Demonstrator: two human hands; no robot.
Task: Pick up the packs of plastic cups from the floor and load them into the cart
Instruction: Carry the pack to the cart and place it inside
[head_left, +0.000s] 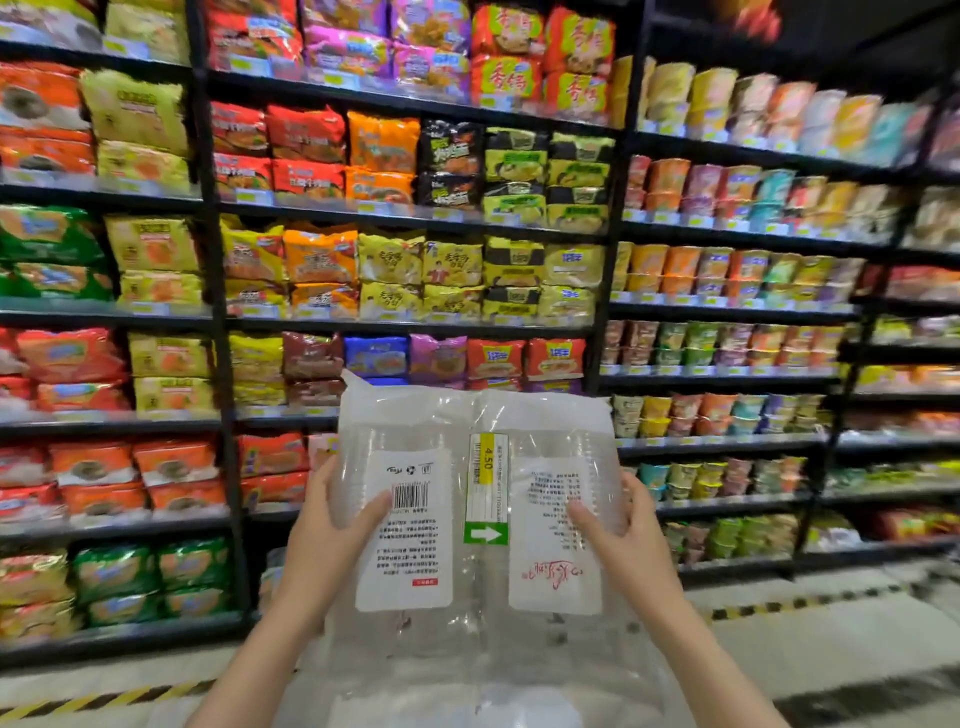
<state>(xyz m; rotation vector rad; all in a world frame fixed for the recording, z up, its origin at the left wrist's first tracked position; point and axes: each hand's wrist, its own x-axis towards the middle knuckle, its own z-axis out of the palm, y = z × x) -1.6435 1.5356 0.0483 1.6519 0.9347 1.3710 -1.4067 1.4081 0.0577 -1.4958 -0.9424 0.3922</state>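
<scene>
I hold two clear packs of plastic cups (475, 415) side by side, upright at chest height in the middle of the view. Each pack has a white printed label, and a yellow-green price tag sits between them. My left hand (332, 525) grips the left pack's side with the thumb on its label. My right hand (618, 525) grips the right pack's outer side. More clear plastic packaging (467, 691) lies low in the view beneath the held packs. No cart is visible.
Black shelving (218, 364) full of instant noodle bags fills the left and centre. Cup noodles line the shelves (727, 312) at right. A yellow-black hazard stripe (93, 701) runs along the pale floor at the shelf base.
</scene>
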